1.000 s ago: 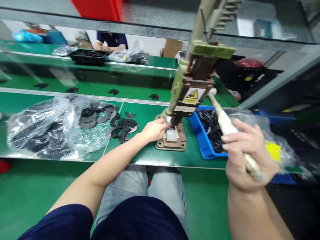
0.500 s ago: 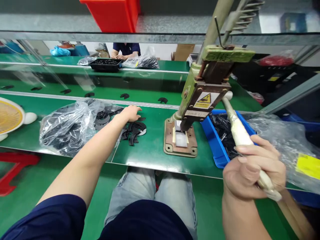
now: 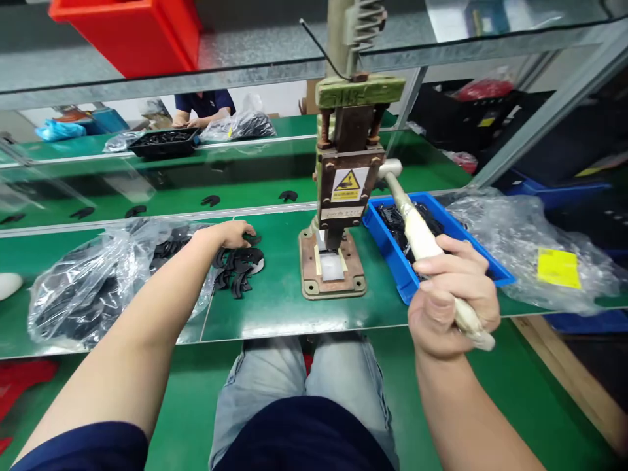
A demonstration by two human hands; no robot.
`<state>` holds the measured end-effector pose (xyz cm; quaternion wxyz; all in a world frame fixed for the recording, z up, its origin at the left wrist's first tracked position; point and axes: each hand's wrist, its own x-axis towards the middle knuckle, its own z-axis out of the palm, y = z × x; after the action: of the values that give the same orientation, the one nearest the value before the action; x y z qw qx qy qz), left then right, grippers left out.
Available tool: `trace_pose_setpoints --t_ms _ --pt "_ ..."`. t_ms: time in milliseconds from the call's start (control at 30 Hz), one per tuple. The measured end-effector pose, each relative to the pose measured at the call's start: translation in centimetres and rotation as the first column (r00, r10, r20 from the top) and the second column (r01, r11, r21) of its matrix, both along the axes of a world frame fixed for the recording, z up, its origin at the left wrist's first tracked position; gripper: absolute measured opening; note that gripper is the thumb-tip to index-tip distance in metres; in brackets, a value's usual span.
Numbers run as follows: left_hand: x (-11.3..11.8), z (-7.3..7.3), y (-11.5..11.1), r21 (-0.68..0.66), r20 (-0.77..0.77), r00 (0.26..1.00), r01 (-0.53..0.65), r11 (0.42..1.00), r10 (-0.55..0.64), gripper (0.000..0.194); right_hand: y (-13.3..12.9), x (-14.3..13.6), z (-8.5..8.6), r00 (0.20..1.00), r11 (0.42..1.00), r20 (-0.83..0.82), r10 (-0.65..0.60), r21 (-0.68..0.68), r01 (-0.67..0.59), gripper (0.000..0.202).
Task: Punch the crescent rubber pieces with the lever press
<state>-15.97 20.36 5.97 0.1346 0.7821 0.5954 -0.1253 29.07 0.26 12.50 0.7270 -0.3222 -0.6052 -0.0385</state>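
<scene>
My right hand point(image 3: 454, 297) is wrapped round the taped lever handle point(image 3: 417, 232) of a green and brown hand press point(image 3: 346, 163). Under the press head, a pale block point(image 3: 332, 267) sits on the brown base plate point(image 3: 309, 261). To the left, my left hand point(image 3: 235, 234) pinches a dark curved piece point(image 3: 252, 239) at its fingertips, just above a loose pile of black curved pieces point(image 3: 239, 267). Beside that pile lies a clear plastic bag point(image 3: 98, 281) with more black pieces, partly behind my left forearm.
A blue bin point(image 3: 402, 278) of black parts stands right of the press, beside a clear bag with a yellow label point(image 3: 559, 267). Black pieces point(image 3: 210, 200) lie spaced along the green strip behind. A red bin point(image 3: 132, 39) sits overhead. Across, a person's hands point(image 3: 193, 122) show.
The view has turned to the right, so the press appears further left and more upright. A dark piece now shows at my left fingertips. My right hand still grips the lever.
</scene>
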Motion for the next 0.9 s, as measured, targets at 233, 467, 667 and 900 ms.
trace_pose_setpoints --t_ms 233,467,667,900 --pt "0.8 0.4 -0.3 0.019 0.108 0.992 -0.073 0.997 0.070 0.031 -0.3 0.4 -0.1 0.999 0.999 0.033 0.035 -0.026 -0.035 0.024" --pt "6.5 0.5 -3.7 -0.158 0.723 0.622 -0.274 0.949 0.300 0.047 -0.6 0.2 0.0 0.999 0.999 0.036 0.012 -0.051 -0.010 0.026" --pt "13.2 0.3 -8.9 -0.170 0.879 0.409 -0.212 0.962 0.246 0.052 -0.6 0.1 0.1 0.999 0.999 0.048 0.021 -0.048 -0.018 0.026" --pt "17.3 -0.5 -9.9 -0.354 0.916 0.104 -0.248 0.902 0.388 0.054 -0.4 0.2 -0.3 0.998 0.998 0.027 0.051 -0.028 -0.050 0.022"
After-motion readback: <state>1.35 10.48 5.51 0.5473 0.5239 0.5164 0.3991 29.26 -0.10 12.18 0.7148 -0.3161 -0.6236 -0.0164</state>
